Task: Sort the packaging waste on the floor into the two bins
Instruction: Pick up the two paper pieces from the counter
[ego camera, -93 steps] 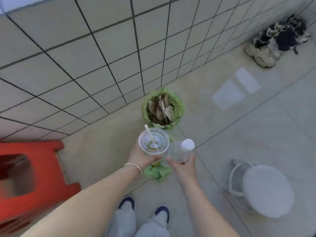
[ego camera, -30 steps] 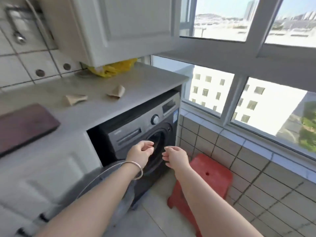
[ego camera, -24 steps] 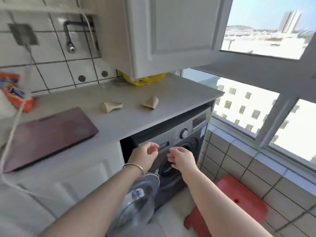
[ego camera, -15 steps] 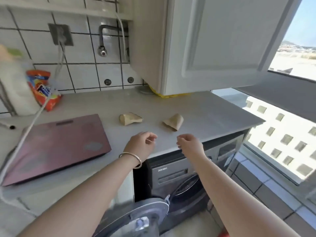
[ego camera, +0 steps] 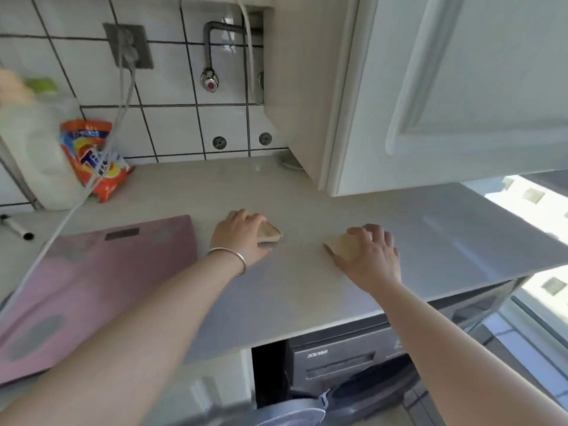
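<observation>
Two tan crumpled cardboard scraps lie on the pale countertop (ego camera: 292, 290). My left hand (ego camera: 241, 239), with a bangle on its wrist, covers the left scrap (ego camera: 273, 234); its fingers curl over the scrap and the thumb sits under its near edge. My right hand (ego camera: 373, 259) closes over the right scrap (ego camera: 339, 246), fingers on top, thumb along the near side. Both scraps still touch the counter. Neither bin is in view.
A pink bathroom scale (ego camera: 92, 278) lies left of my hands. An orange detergent bag (ego camera: 95, 158), a white bottle (ego camera: 40, 155) and a hanging cable (ego camera: 61, 222) stand at the back left. A white wall cabinet (ego camera: 445, 87) overhangs the right. Below is a washing machine (ego camera: 344, 361) with its door open.
I put down the cup and bottle, turned from the floor bins up to the counter, and both empty hands have reached forward and closed on the two scraps.
</observation>
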`<state>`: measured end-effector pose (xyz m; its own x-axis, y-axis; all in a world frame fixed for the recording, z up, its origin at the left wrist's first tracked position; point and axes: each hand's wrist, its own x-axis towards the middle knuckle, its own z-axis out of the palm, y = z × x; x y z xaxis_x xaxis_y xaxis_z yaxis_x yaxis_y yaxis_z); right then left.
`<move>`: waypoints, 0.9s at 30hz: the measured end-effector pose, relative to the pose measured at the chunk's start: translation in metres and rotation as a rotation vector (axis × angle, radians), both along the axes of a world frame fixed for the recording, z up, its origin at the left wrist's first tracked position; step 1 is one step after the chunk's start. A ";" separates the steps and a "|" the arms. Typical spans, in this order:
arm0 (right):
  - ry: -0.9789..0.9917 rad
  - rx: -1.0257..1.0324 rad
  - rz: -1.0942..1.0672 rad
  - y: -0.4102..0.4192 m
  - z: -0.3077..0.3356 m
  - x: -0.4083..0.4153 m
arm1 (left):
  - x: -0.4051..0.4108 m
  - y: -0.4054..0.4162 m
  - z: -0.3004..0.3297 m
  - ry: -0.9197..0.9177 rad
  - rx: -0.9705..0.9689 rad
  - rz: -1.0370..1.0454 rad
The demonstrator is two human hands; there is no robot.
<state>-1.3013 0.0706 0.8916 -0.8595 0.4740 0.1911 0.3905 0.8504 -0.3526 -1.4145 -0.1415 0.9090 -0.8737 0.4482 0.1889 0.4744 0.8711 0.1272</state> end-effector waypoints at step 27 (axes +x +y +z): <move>0.345 -0.684 -0.554 -0.005 -0.001 0.004 | -0.019 0.095 -0.020 -0.283 0.256 -0.461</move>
<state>-1.2976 0.0656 0.8909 -0.4263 0.9012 -0.0780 0.4584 0.1409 -0.8775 -1.4333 -0.0469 0.8887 -0.6318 0.7642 0.1295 0.7135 0.5082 0.4823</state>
